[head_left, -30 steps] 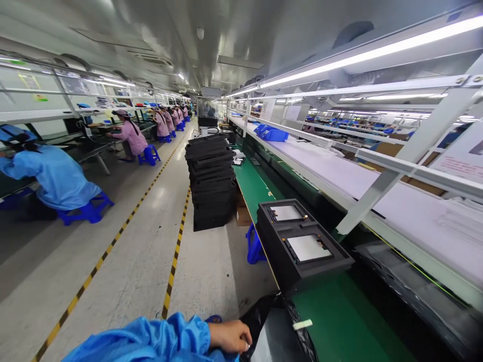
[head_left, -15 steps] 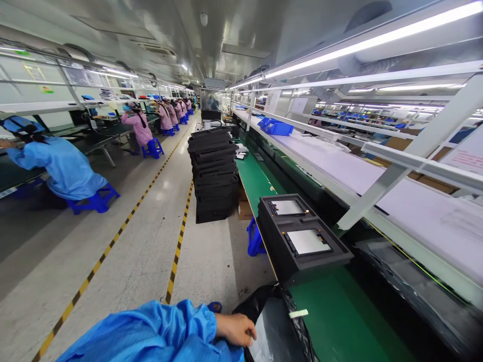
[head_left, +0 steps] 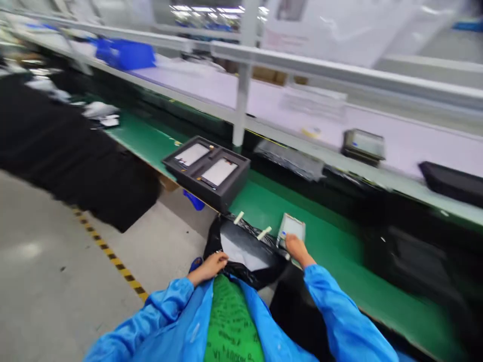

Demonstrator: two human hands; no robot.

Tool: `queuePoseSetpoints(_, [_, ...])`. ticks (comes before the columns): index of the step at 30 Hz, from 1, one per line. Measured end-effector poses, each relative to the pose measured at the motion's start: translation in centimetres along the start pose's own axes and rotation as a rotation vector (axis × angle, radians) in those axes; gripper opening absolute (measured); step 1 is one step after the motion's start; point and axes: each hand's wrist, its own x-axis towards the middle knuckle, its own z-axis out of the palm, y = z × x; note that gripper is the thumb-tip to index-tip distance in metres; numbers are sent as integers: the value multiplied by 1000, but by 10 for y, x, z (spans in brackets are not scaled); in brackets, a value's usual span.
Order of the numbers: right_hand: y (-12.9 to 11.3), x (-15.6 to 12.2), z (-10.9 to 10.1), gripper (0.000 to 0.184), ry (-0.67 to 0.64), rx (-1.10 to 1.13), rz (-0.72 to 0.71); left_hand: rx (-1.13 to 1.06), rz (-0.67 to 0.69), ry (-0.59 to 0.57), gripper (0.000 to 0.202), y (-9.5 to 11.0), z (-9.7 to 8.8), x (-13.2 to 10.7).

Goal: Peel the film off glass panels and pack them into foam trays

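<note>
My right hand grips the lower edge of a flat display panel with a pale face and a blue dot, over the green bench. At the near rim of a black plastic bag, my left hand has its fingers drawn together; what they pinch, if anything, is too small to tell. The bag hangs gaping in front of me, fixed to the bench edge with pale strips of tape. Grey-white sheet material shows inside it. Beyond the bag, a black foam tray carries two display panels.
A tall stack of black foam trays stands at the left. On the white shelf are a blue bin, a small pile of panels and a black tray. A white post rises behind the bench.
My view has swung right and down to face the bench. My right hand and the panel it holds have come into view. My left hand stays at the bag.
</note>
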Motion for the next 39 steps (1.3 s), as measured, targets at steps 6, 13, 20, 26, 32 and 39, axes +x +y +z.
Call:
queuePoseSetpoints(6, [35,-38,19,45,-155,-22,99,-196,-114,-105,22,22,25,41])
queuePoseSetpoints(13, [24,-42,7,45,-174,-6,121,-582,-287,-255,30,92,95,137])
queuePoseSetpoints(20, [-1,-55,23,37,-289,68,156,-788,-379,-200,32,124,159,197])
queuePoseSetpoints(26, [1,-54,33,34,-370,89,178,-851,-451,-180,30,110,168,199])
queuePoseSetpoints(32, [8,-47,27,34,-392,91,105,-876,-477,-150,27,111,167,204])
queuePoseSetpoints(39, [-2,-35,21,37,-426,24,26,-911,-452,-132,30,110,168,205])
